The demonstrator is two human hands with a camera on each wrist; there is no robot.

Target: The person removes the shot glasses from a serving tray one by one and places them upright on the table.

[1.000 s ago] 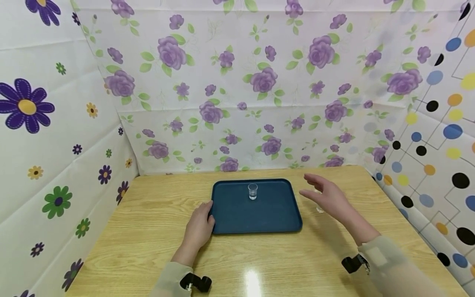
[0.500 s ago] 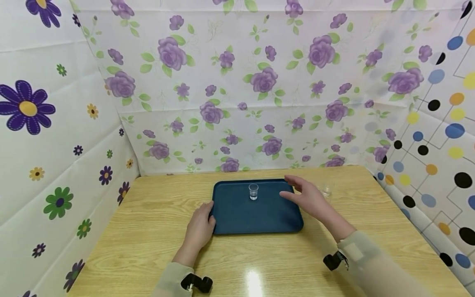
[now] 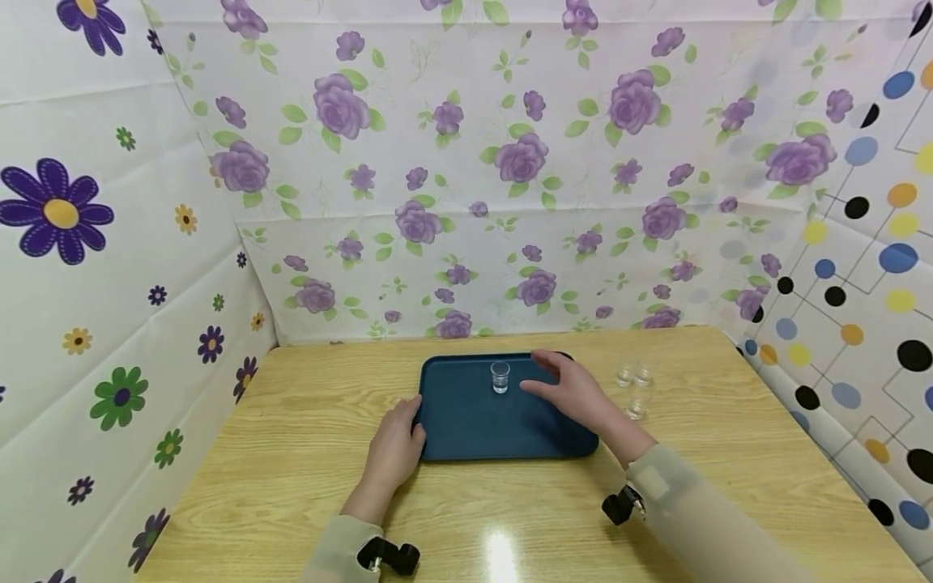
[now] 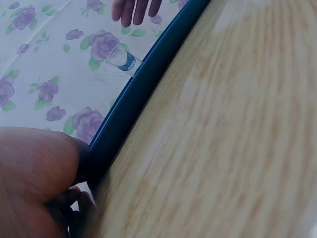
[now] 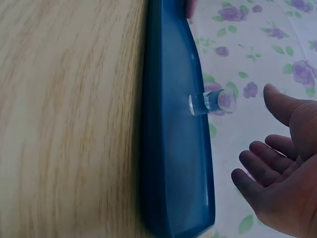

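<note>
A dark blue tray [image 3: 474, 429] lies on the table, with a small clear shot glass [image 3: 500, 379] standing upright toward its back. At the tray's left edge, my left hand [image 3: 394, 445] holds the rim; part of its grip is hidden in the left wrist view. Over the right part of the tray, my right hand [image 3: 572, 393] is held with fingers and thumb spread apart, holding nothing. The shot glass [image 5: 210, 101] is a short way from those fingers in the right wrist view, and a gap shows between them.
Several more clear glasses [image 3: 636, 405] stand on the wooden table [image 3: 291, 470] to the right of the tray, beyond my right forearm. Patterned cloth walls [image 3: 466, 267] close off the back and both sides.
My right hand has moved left from beside the tray's right side to over it, nearing the shot glass. Glasses it covered are now visible. My left hand stays at the tray edge.
</note>
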